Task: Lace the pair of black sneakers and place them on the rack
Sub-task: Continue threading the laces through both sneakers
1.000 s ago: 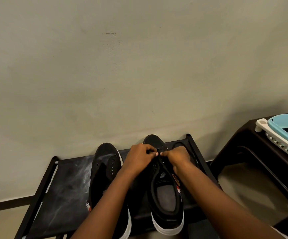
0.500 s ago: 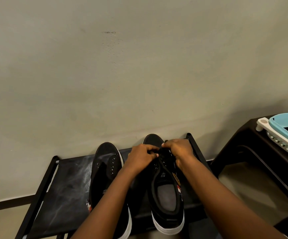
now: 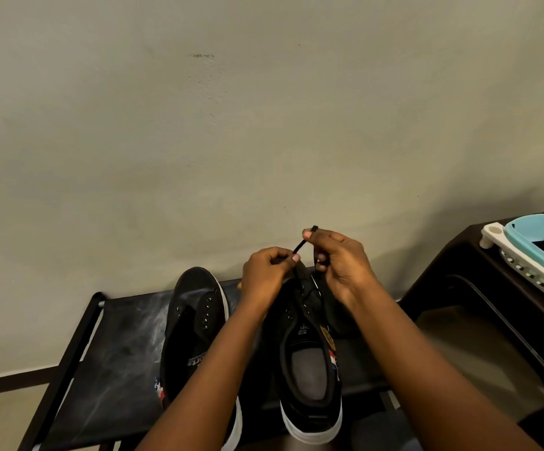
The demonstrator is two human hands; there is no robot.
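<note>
Left hand [image 3: 265,271]: centre frame, fingers curled, thumb and forefinger pinching black lace [image 3: 300,246].
Right hand [image 3: 340,258]: just right of it, raised higher, pinching the lace's tip.
Right sneaker [image 3: 309,362]: black, white-soled, lower centre on black rack [image 3: 108,362]; toe hidden behind both hands.
Left sneaker [image 3: 196,314]: beside it, unlaced, heel covered by forearm.
Blue basket [image 3: 537,236]: right edge, cut off.

Dim, warm light (edges bowed by the wide lens), shadows soft.
</note>
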